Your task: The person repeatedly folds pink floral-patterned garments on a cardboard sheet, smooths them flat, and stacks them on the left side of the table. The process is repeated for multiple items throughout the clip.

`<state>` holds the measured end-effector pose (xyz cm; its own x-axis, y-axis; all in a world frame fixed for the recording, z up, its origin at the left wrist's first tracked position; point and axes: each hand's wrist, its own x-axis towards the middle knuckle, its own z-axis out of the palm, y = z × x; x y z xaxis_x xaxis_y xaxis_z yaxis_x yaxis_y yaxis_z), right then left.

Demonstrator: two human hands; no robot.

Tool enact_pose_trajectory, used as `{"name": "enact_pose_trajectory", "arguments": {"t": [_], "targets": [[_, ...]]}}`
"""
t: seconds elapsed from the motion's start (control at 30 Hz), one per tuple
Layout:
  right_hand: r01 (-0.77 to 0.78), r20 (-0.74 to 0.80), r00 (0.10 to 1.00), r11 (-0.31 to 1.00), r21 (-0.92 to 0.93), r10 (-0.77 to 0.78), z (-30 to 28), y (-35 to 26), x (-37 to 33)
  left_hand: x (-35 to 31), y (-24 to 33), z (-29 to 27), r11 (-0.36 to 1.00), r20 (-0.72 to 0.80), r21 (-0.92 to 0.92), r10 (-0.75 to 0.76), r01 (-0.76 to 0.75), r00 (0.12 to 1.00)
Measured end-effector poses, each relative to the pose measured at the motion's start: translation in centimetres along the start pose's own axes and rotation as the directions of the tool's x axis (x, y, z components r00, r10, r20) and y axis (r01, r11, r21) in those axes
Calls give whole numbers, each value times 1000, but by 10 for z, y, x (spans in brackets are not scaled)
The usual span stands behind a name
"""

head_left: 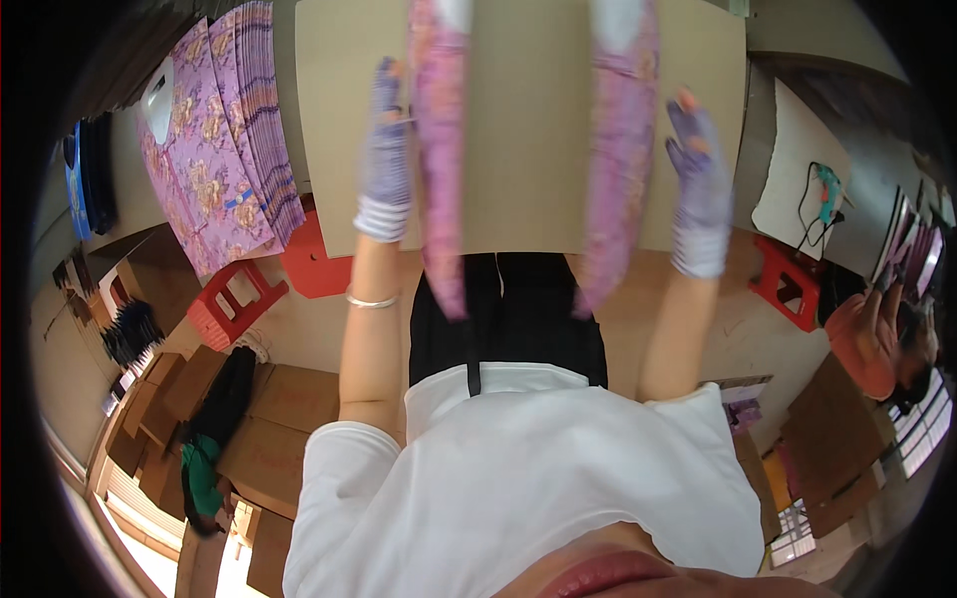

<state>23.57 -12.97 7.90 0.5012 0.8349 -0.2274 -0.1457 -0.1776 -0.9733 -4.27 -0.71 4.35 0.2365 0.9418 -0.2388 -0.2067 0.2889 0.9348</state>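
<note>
Both of my hands wear purple-and-white knit gloves with bare fingertips. My left hand point(387, 149) is stretched out over the pale table board, just outside a long purple-pink floral strip point(440, 149); whether it touches the strip is hard to tell. A second floral strip point(620, 149) runs roughly alongside, to the right. Both strips are blurred by motion, show white patches at their far ends, and taper past the table's near edge. To the right of the second strip, my right hand point(700, 179) is apart from it, fingers spread, holding nothing.
A stack of purple floral sheets point(204, 159) fans out at the left. Red stools point(235, 302) point(788, 284) stand on both sides. On the right lies a teal corded tool point(826, 192). Cardboard boxes point(284, 424) and other people point(204, 468) point(865, 344) are farther off.
</note>
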Motion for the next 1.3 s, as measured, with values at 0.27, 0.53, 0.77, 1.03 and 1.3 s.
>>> {"name": "enact_pose_trajectory", "arguments": {"t": [0.27,0.53,0.77,1.03,1.3], "targets": [[-6,-135,988,847,-532,-78,-71,-26,-26,8,51,-49,974,167,83,197,-213,966],[270,181,817,85,-959,-547,-71,-26,31,39,35,-5,720,290,468,423,-513,858],[-89,275,946,956,-281,169,42,55,-35,23,-35,23,-90,560,810,414,-579,718],[207,278,959,533,-820,56,95,76,-26,20,-51,34,-195,550,833,396,-518,735],[209,247,969,436,-875,30,97,84,-26,-1,-56,24,-103,594,793,351,-601,724]]}}
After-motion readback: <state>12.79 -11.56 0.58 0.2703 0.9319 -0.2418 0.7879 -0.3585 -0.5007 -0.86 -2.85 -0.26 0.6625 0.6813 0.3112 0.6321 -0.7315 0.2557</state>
